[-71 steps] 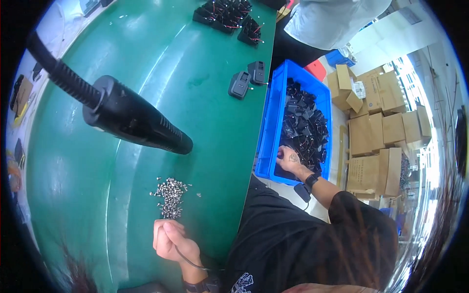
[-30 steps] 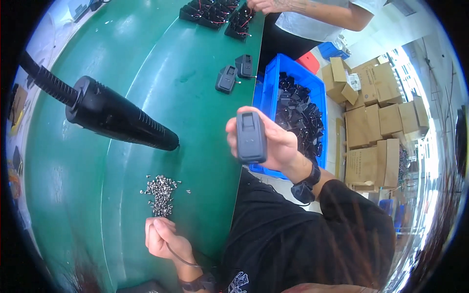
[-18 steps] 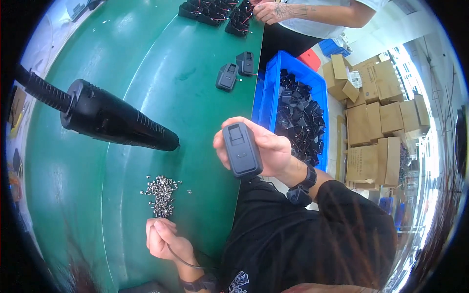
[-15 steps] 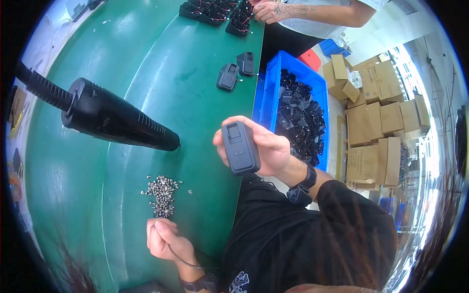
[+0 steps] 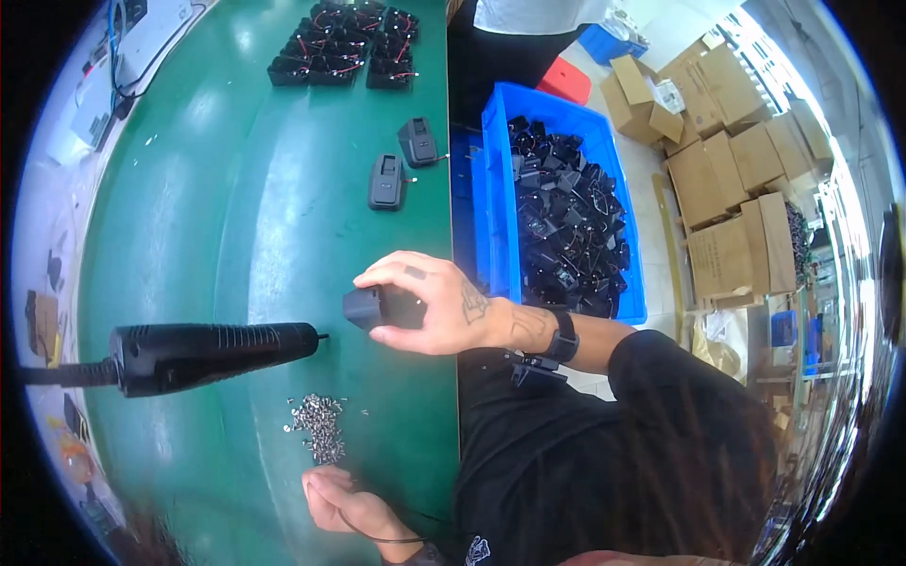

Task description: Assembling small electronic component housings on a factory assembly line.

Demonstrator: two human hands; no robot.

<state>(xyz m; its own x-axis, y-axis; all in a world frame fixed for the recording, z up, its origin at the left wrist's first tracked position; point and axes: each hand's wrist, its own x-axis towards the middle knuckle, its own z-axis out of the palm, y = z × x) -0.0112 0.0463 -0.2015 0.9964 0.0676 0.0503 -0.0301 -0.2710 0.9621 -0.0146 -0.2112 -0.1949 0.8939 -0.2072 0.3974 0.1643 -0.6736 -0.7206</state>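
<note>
My right hand (image 5: 429,302) grips a black plastic housing (image 5: 362,308) between thumb and fingers, the back of the hand facing up. The fingers hide part of the housing. Left of it hangs a black electric screwdriver (image 5: 217,357), lying nearly level, its bit pointing toward the housing without touching it. Below, a heap of small silver screws (image 5: 319,429) lies on the green table. At its near edge my left hand (image 5: 344,505) is closed with the fingertips pinched together; anything between them is too small to make out. A thin dark cable crosses this hand.
Two similar dark housings (image 5: 385,182) with short wires lie farther up the green table (image 5: 189,236). Several rows of black housings with red wires (image 5: 321,47) stand beyond. A blue crate (image 5: 630,274) full of black parts is beside the table; cardboard boxes (image 5: 727,250) are stacked at right.
My right hand has turned over and moved left with the housing. The screwdriver has swung from slanting to nearly level. The view has shifted, and the co-worker's arms have left it.
</note>
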